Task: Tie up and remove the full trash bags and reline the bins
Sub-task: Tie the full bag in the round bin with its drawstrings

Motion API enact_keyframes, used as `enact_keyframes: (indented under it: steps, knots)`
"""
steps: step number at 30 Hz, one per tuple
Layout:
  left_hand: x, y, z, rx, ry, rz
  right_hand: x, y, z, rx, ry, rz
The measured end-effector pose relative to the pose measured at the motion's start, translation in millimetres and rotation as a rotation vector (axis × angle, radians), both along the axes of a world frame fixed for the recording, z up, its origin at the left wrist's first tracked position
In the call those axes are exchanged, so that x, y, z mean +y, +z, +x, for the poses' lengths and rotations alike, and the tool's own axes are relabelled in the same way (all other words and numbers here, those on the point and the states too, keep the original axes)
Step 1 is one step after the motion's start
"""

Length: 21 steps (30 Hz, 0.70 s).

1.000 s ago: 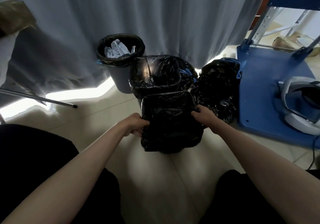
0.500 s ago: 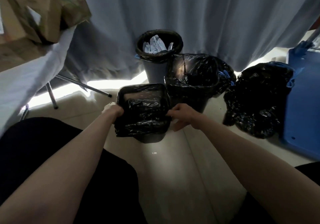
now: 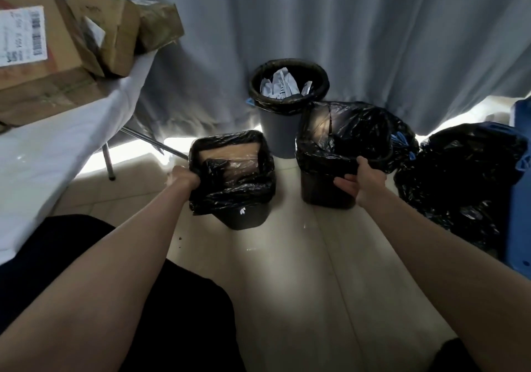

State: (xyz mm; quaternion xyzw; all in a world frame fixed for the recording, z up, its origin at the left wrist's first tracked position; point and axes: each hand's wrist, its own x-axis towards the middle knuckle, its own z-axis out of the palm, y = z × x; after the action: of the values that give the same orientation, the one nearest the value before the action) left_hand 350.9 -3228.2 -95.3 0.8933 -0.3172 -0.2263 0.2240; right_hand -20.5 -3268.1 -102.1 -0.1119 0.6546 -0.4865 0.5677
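Note:
A small square bin [image 3: 244,216] lined with a black bag stands on the floor at centre left. My left hand [image 3: 184,177] grips the liner at its left rim. To its right is a second square bin [image 3: 324,196] with a loose black liner [image 3: 344,133]; my right hand [image 3: 360,177] holds its front rim, thumb against the bin's front. Behind them a round grey bin [image 3: 280,139] holds white paper trash [image 3: 280,86] in a black liner. A full tied black trash bag [image 3: 459,182] lies at the right.
A white-covered table [image 3: 57,142] with cardboard boxes [image 3: 57,44] stands at left, one metal leg [image 3: 109,162] near the left bin. A grey curtain [image 3: 344,27] hangs behind. A blue plastic object [image 3: 517,228] sits at the far right edge. My dark-clothed legs fill the bottom.
The lined bin has moved left with my left hand on its rim. My right hand left that bin and took hold of the second bin's front rim. The view swung left.

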Motion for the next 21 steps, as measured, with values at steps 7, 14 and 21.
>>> enact_keyframes:
  steps: [7,14,21]
  knots:
    - [7.7,-5.8,27.1,-0.091,0.101,0.029,-18.0,8.1,14.7,0.011,-0.087,0.014]
    - [24.0,-8.4,59.0,-0.094,0.254,0.031,10.2,-2.3,58.2,0.112,0.017,0.006]
    - [29.7,-3.3,60.7,-0.076,0.243,-0.009,20.8,-2.3,112.1,0.052,0.238,-0.009]
